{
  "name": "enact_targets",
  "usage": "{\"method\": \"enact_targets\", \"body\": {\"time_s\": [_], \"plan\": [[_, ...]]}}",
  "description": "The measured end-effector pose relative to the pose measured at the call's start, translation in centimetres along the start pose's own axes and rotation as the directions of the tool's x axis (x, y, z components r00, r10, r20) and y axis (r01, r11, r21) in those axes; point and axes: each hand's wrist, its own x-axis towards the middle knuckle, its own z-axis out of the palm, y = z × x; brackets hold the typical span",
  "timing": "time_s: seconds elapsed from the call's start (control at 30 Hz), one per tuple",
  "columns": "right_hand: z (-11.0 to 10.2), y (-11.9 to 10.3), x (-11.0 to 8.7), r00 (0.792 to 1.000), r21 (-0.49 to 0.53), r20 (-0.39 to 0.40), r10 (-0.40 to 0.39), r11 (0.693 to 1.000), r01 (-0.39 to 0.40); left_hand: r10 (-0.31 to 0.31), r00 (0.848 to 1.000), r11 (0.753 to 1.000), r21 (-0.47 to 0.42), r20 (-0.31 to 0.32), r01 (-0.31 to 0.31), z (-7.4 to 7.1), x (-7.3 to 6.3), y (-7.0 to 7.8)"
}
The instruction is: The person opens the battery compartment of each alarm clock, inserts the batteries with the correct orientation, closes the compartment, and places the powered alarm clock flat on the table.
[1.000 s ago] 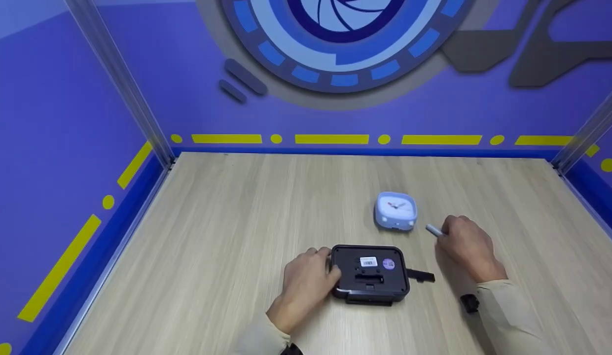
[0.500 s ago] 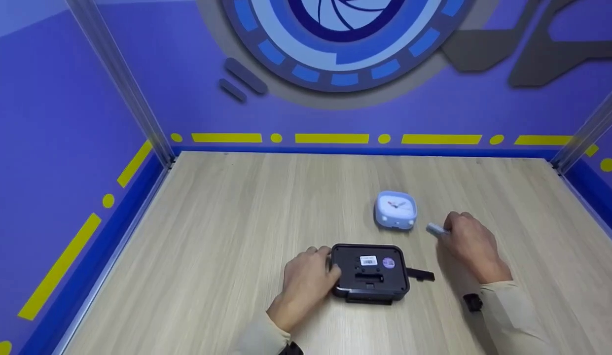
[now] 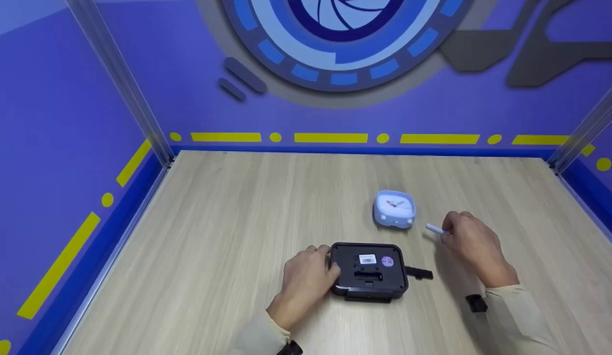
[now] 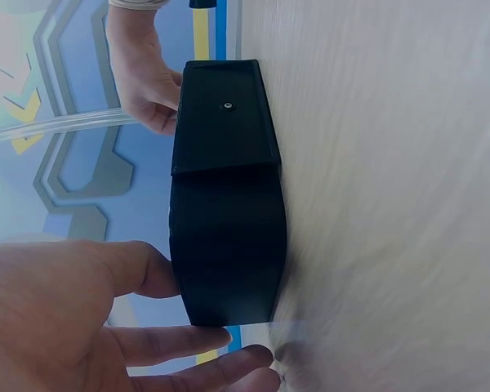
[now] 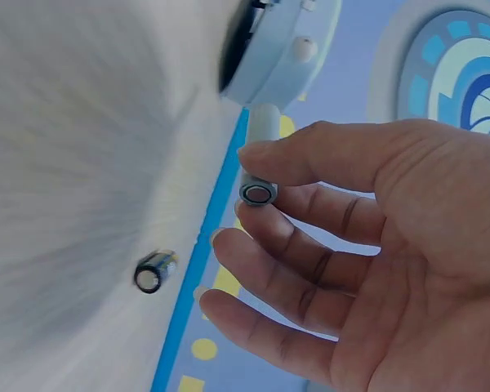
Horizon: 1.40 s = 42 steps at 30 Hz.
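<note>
A black rectangular device (image 3: 350,268) lies back side up on the table, a slot like a battery compartment open in its back. My left hand (image 3: 306,283) holds its left end, thumb on top and fingers at the edge; in the left wrist view the thumb and fingers (image 4: 155,345) are at that end. My right hand (image 3: 476,246) pinches a pale battery (image 5: 261,131) between thumb and fingertips, off the table. A small light-blue alarm clock (image 3: 394,209) stands just left of that battery. The right wrist view also has a second, darker battery (image 5: 153,273) lying on the table.
A narrow black strip (image 3: 419,272), like a battery cover, sticks out beside the device's right side. The wooden table (image 3: 227,222) runs back to a purple-blue wall (image 3: 153,74), with another wall at each side.
My right hand has shifted slightly to the right, and the pale battery has changed its angle a little. The left hand and black device stay in place.
</note>
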Motion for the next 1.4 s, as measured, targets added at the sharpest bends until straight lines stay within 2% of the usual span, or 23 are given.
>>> {"method": "enact_targets", "body": {"time_s": [0.6,0.87,1.2,1.4], "plan": [[-0.8,-2.3,-0.2,0.993,0.124,0.075,-0.087,0.989,0.077,0.006,1.0,1.0,0.008,0.006,-0.006,-0.1,0.2,-0.1],[-1.1,-3.3,-0.5,0.987,0.138,0.076,-0.139,0.982,0.128,0.007,1.0,1.0,0.01,-0.004,-0.007,-0.1,0.1,-0.1],[-0.8,-4.9,-1.2,0.97,0.145,0.04,-0.241,0.962,0.233,-0.003,1.0,1.0,0.006,0.006,0.003,0.0,0.0,-0.1],[-0.5,-6.0,-1.4,0.948,0.142,0.026,-0.316,0.94,0.31,-0.008,1.0,1.0,0.003,0.017,0.008,-0.1,0.1,0.0]]}}
